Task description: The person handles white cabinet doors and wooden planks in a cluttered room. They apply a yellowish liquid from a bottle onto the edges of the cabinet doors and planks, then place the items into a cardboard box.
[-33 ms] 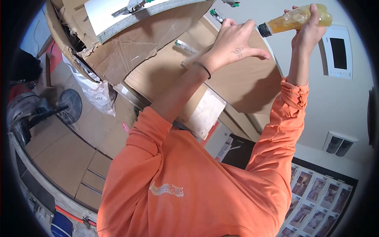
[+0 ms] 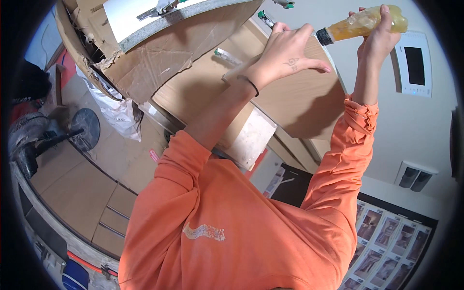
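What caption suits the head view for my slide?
Right hand grips a yellowish bottle, its black cap toward the left hand, near a brown panel.

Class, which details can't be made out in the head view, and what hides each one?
In the head view:
1. Left hand: curled fingertips, hidden behind its own knuckles.
2. Right hand: part of its fingers, behind the bottle.
3. Torn cardboard: its upper part, cut off by the top edge.
4. Wall pictures: details too small to make out.

Bottle (image 2: 355,25) at right, cardboard (image 2: 154,70) at left
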Available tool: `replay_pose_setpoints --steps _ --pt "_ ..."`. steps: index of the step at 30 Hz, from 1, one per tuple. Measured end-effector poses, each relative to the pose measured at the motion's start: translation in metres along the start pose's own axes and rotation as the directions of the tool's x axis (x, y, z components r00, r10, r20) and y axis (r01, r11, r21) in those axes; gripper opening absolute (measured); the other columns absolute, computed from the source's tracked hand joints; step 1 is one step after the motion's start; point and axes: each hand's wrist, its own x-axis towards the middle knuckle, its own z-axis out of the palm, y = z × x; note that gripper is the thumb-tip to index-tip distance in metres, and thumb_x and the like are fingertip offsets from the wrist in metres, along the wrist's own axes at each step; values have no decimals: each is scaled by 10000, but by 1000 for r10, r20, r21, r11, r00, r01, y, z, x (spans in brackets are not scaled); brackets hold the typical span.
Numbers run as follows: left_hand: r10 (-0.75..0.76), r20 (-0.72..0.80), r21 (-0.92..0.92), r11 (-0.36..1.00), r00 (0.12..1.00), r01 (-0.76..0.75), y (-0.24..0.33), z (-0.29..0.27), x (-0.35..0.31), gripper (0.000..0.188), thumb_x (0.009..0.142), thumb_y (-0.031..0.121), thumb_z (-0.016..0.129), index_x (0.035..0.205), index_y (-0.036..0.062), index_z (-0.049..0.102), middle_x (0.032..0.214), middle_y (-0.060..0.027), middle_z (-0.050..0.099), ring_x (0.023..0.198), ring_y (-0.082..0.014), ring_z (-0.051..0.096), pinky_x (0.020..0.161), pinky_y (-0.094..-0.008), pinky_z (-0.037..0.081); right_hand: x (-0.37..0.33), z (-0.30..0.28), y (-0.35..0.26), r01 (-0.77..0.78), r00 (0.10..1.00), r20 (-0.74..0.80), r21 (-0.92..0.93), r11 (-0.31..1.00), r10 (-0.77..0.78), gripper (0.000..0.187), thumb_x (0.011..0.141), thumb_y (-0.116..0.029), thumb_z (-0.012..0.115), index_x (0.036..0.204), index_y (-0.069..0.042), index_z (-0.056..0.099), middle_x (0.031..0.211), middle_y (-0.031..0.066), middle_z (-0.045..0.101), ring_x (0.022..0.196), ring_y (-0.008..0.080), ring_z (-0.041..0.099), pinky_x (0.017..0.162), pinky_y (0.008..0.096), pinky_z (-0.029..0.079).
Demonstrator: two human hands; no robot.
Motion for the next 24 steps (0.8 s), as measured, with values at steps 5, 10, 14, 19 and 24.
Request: replay_pose_setpoints --steps 5,10,14,19,24 --pt "-19 16 17 1000 1000 19 -1 1 1 958 563 740 816 1105 -20 602 946 -178 632 1037 -389 465 987 -449 387 8 -11 2 -26 997 75 3 1000 26 355 970 -241 588 1112 26 401 926 223 598 734 337 697 623 476 636" --pt "-40 59 29 999 997 39 -2 1 1 977 553 742 818 1121 -21 598 997 -199 638 1081 -417 456 997 -462 388 2 -18 -1 140 989 55 -67 988 -137 349 962 -197 590 1106 22 360 932 209 558 757 340 678 605 507 636" --pt "-26 27 24 999 999 26 -2 2 1 988 553 742 816 1139 -21 589 1028 -209 640 1060 -410 453 988 -465 392 -1 -13 -5 83 996 34 39 996 -84 374 962 -198 589 1134 4 327 916 215 576 728 344 678 591 500 628" --pt "-36 27 39 999 999 35 -2 1 0 968 564 735 815 1137 -13 593 987 -208 642 1024 -383 462 986 -442 379 -2 -14 -8 101 994 43 -77 992 -98 375 974 -220 567 1145 -3 314 847 239 603 671 348 673 570 468 613" --pt "37 21 56 998 999 -38 -2 -1 0 917 592 732 804 1059 -26 583 767 -153 628 937 -335 502 952 -409 373 -5 -15 -10 103 992 75 4 995 -103 387 966 -221 586 1141 -6 316 835 231 601 664 350 673 565 471 616"
